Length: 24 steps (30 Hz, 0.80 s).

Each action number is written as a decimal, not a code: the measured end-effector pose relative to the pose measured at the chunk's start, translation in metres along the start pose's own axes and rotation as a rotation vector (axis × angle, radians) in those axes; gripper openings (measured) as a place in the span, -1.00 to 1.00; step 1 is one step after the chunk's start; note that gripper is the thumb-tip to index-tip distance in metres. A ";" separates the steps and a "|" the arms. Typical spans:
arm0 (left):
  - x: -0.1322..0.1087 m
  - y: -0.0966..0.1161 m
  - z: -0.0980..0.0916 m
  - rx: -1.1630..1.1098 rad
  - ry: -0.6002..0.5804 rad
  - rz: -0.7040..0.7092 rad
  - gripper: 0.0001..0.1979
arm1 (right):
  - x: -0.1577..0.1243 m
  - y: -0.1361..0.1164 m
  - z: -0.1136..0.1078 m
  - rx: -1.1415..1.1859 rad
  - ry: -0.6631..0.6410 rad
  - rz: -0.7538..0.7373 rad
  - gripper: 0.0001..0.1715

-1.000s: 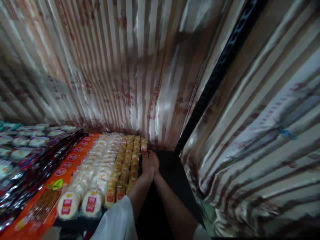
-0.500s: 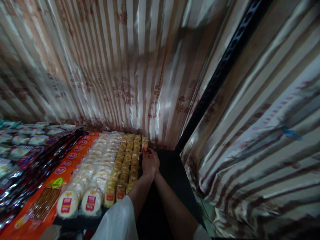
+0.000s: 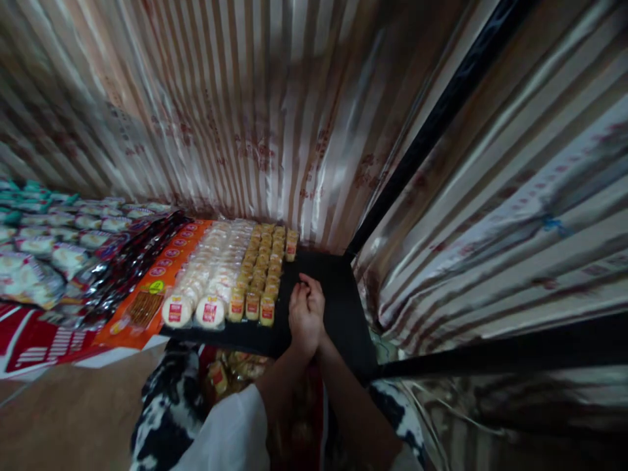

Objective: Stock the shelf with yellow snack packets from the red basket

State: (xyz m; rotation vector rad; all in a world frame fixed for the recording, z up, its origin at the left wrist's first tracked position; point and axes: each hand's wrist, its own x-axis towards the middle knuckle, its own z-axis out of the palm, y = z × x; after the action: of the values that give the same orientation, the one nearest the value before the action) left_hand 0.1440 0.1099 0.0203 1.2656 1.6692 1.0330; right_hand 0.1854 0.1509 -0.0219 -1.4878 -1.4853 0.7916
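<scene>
The left hand (image 3: 305, 326) and the right hand (image 3: 317, 302) have been drawn back from the single yellow packet (image 3: 292, 246), which is left standing at the rear of the black shelf (image 3: 336, 281), beside the yellow rows (image 3: 261, 263); its placing seems finished. Both hands are pressed together; whether something is held inside cannot be told.

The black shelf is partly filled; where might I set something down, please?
The black shelf is bare between the hands and the striped sheeting at right, with a narrow strip left of the hands; beyond, yellow packets and white round packets crowd it.
</scene>
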 end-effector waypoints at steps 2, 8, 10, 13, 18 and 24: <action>-0.037 -0.012 -0.016 0.012 0.002 0.043 -0.59 | -0.034 -0.005 -0.004 0.018 -0.020 -0.003 -0.53; -0.135 -0.061 -0.060 -0.004 -0.112 0.193 -0.63 | -0.142 -0.007 -0.010 0.100 -0.146 -0.047 -0.55; -0.152 -0.082 -0.069 -0.001 -0.136 0.156 -0.65 | -0.167 -0.001 -0.006 0.065 -0.206 -0.037 -0.56; -0.158 -0.116 -0.081 0.022 -0.122 -0.003 -0.63 | -0.185 0.013 0.006 -0.122 -0.315 0.000 -0.57; -0.130 -0.156 -0.099 0.262 -0.014 -0.239 -0.64 | -0.176 0.026 0.030 -0.495 -0.510 0.019 -0.56; -0.091 -0.173 -0.111 0.575 -0.175 -0.318 -0.67 | -0.160 0.019 0.054 -0.776 -0.630 0.024 -0.58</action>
State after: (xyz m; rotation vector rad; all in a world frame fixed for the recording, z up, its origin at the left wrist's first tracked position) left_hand 0.0012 -0.0245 -0.0892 1.3297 2.0172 0.2443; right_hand 0.1311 0.0026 -0.0838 -1.9038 -2.4451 0.7743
